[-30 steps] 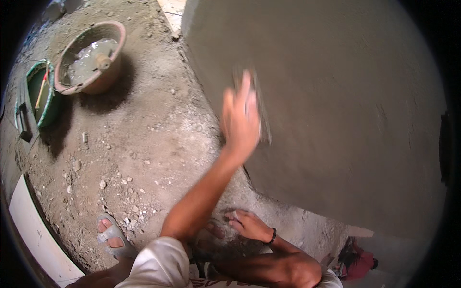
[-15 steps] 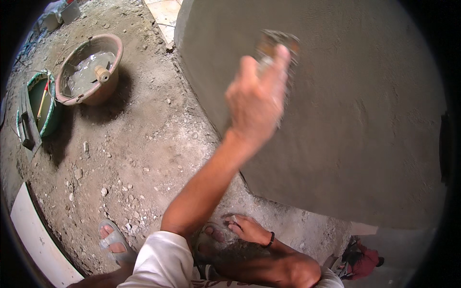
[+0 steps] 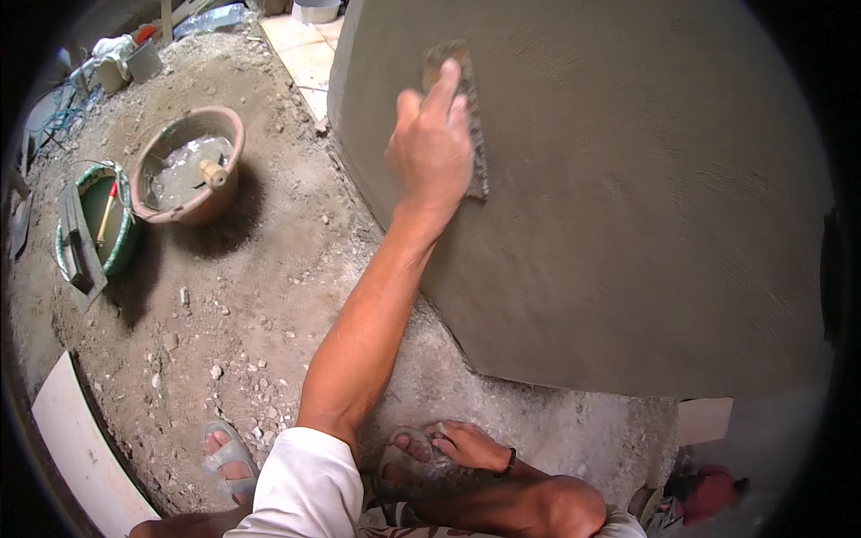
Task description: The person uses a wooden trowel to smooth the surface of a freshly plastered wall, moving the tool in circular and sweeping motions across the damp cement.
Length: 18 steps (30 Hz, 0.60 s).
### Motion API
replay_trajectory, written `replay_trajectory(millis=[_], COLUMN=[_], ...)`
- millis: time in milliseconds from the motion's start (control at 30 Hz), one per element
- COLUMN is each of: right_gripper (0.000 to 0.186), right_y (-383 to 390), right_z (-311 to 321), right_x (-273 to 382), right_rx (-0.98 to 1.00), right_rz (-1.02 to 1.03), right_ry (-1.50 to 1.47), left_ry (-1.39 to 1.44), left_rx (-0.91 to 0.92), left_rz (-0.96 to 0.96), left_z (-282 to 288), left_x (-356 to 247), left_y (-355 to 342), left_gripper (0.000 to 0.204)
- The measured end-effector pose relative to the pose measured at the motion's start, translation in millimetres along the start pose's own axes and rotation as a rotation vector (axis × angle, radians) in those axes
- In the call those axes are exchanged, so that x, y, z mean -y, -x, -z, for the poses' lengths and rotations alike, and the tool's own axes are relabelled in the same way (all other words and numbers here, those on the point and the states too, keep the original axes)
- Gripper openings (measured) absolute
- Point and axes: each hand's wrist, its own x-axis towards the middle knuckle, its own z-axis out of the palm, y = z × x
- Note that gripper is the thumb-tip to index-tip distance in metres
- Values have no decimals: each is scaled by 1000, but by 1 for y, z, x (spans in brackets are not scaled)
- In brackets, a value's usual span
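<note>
My left hand [image 3: 432, 148] grips a plastering float [image 3: 477, 148] from its back. The float is a grey rectangular slab with a rough, crumbly edge, laid against a broad sheet of smooth wet cement plaster [image 3: 610, 224]. Its handle is mostly covered by my fingers. My left arm reaches up from a white sleeve. Low down, beside my sandalled right foot [image 3: 408, 446], my right hand [image 3: 473, 446] has a dark bracelet at the wrist. Its fingers are curled, and whatever is between them is too small to make out.
Left on the rubble-strewn ground stand a mortar bucket [image 3: 188, 212] with a wooden-handled tool in it and a green water bucket [image 3: 126, 253] with a long flat float [image 3: 79, 247] across its rim. A white board [image 3: 85, 448] lies lower left. Another person [image 3: 708, 496] is at lower right.
My left hand has swept the float leftward across the plaster. The view has shifted a little, bringing the buckets lower in it. My right hand stays by my foot.
</note>
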Motion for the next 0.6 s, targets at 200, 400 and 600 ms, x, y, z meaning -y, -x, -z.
replay_trajectory(millis=[200,400,600], right_gripper=[27,29,29], right_y=[-9,10,-1], right_z=[-3,4,1], right_x=[-4,7,6], right_rx=[-42,-23,-47], right_rz=[22,-27,3], right_ry=[5,-5,6], left_ry=[183,4,5], left_rx=[-5,-37,163], left_rz=[-185,-135,182], left_z=[-25,8,-12], left_x=[-9,-24,16], left_y=[97,-42,45], left_gripper=[52,41,47])
